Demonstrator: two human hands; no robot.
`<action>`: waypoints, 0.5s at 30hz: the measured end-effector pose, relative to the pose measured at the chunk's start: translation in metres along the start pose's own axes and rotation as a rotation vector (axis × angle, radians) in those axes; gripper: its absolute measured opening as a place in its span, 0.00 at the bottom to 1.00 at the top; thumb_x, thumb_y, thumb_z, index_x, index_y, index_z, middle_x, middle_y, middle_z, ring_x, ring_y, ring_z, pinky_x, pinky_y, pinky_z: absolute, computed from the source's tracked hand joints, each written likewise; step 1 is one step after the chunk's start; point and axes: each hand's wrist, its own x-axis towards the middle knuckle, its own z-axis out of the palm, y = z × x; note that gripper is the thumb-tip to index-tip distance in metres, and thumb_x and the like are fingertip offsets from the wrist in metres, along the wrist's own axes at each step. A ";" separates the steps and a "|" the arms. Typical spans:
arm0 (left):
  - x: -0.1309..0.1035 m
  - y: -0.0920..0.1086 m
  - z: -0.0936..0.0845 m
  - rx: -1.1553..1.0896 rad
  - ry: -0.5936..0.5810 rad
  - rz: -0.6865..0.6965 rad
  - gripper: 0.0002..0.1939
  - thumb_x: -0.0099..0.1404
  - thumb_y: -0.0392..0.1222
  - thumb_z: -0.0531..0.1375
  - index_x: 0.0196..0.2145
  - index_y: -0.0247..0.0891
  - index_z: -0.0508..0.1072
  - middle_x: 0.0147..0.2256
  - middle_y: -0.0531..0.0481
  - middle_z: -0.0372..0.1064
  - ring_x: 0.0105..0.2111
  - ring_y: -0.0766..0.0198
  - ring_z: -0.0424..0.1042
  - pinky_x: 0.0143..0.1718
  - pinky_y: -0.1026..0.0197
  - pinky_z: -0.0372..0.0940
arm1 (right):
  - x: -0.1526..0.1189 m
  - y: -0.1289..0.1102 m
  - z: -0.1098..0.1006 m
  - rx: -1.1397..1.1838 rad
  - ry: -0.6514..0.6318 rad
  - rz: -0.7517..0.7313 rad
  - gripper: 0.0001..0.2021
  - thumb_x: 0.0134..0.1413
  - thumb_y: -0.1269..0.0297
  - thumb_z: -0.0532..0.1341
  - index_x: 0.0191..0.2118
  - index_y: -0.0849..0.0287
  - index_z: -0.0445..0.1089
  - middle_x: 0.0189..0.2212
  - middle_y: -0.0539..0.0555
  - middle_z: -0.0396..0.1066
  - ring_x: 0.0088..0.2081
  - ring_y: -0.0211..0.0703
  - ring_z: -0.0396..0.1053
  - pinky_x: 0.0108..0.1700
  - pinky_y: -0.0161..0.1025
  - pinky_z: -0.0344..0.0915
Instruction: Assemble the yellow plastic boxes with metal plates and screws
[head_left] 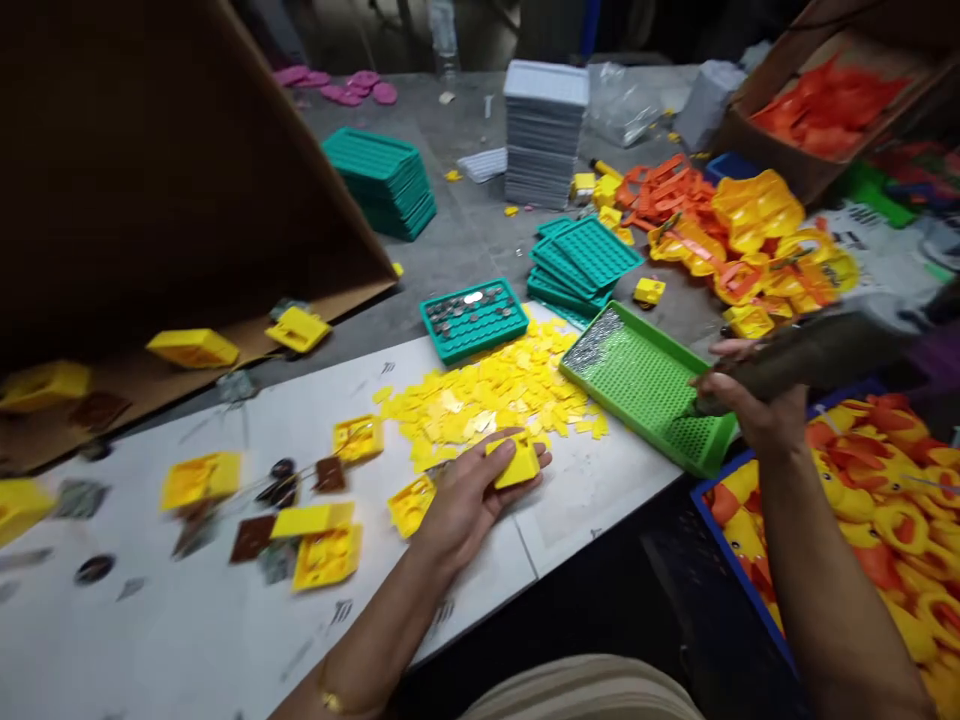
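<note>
My left hand is closed on a small yellow plastic casing, above the white-covered table. In my right hand is a dark electric screwdriver, its tip down at the bare end of a green perforated tray. Small metal screws are heaped at that tray's far left end. Behind my left hand spreads a pile of flat yellow pieces. Open yellow casings with wires and dark square parts lie to the left, somewhat blurred.
A teal tray holds round metal pieces. Teal trays and pale trays stand stacked behind. A large cardboard box borders the left. Orange and yellow parts lie back right. A blue-rimmed crate of yellow-orange toys is at right.
</note>
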 end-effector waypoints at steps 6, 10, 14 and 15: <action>0.011 -0.019 0.038 0.118 -0.093 -0.152 0.14 0.61 0.39 0.63 0.43 0.31 0.70 0.42 0.36 0.75 0.42 0.56 0.77 0.38 0.64 0.73 | 0.042 0.000 0.033 0.170 0.162 -0.157 0.12 0.47 0.57 0.66 0.37 0.53 0.68 0.19 0.44 0.65 0.20 0.38 0.67 0.29 0.41 0.70; 0.020 -0.032 0.053 0.107 -0.122 -0.179 0.15 0.60 0.41 0.64 0.43 0.32 0.69 0.41 0.36 0.76 0.42 0.56 0.76 0.39 0.61 0.73 | 0.069 0.014 0.061 0.189 0.271 -0.196 0.12 0.45 0.54 0.65 0.34 0.53 0.66 0.16 0.42 0.60 0.17 0.37 0.62 0.22 0.39 0.63; 0.025 -0.035 0.051 0.115 -0.144 -0.197 0.15 0.60 0.42 0.64 0.42 0.32 0.70 0.42 0.37 0.75 0.43 0.55 0.76 0.39 0.62 0.73 | 0.087 0.024 0.076 0.168 0.275 -0.206 0.13 0.47 0.51 0.62 0.34 0.53 0.66 0.16 0.43 0.59 0.16 0.35 0.60 0.21 0.38 0.61; 0.026 -0.035 0.050 0.112 -0.143 -0.203 0.15 0.60 0.42 0.64 0.42 0.32 0.70 0.42 0.37 0.75 0.43 0.55 0.76 0.39 0.62 0.73 | 0.090 0.025 0.079 0.143 0.266 -0.201 0.13 0.48 0.50 0.61 0.35 0.53 0.66 0.17 0.43 0.59 0.16 0.35 0.60 0.21 0.38 0.61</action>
